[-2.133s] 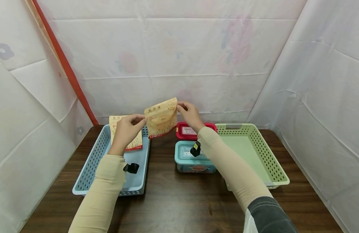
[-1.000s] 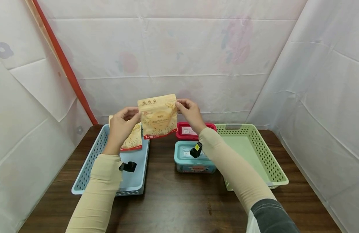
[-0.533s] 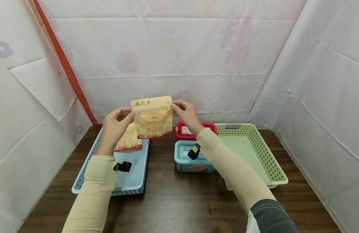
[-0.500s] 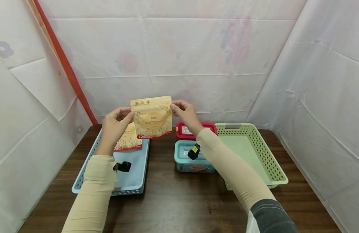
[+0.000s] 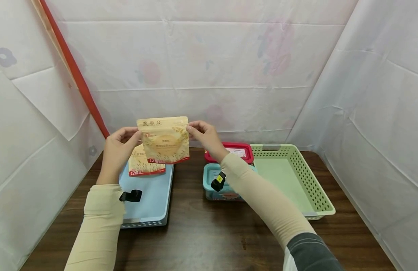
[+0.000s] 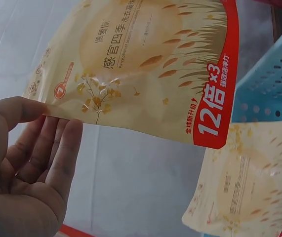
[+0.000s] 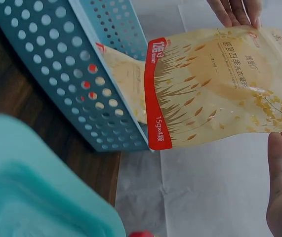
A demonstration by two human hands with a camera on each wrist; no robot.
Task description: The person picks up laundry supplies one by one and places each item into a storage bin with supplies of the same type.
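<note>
A cream laundry-capsule pouch (image 5: 165, 141) with a red lower band hangs upright, stretched between my two hands above the far right part of the blue basket. My left hand (image 5: 115, 150) pinches its left edge near the top, thumb in front, as the left wrist view shows close up. The opposite edge is pinched by my right hand (image 5: 209, 139), just left of the red-lidded box. A second, matching pouch (image 5: 144, 162) leans at the far end of the blue basket (image 5: 146, 205), partly covered by the held pouch.
Right of the middle stand a teal lidded box (image 5: 210, 184) and, behind it, a red-lidded box (image 5: 248, 153). My right forearm overlaps both. A light green basket (image 5: 287, 173) sits at the right on the dark wooden table (image 5: 199, 237). White sheeting (image 5: 209, 49) encloses the back and sides.
Both hands have carried the held pouch left, over toward the second pouch in the blue basket. It was slanted at first and now hangs nearly straight, lower than a second ago.
</note>
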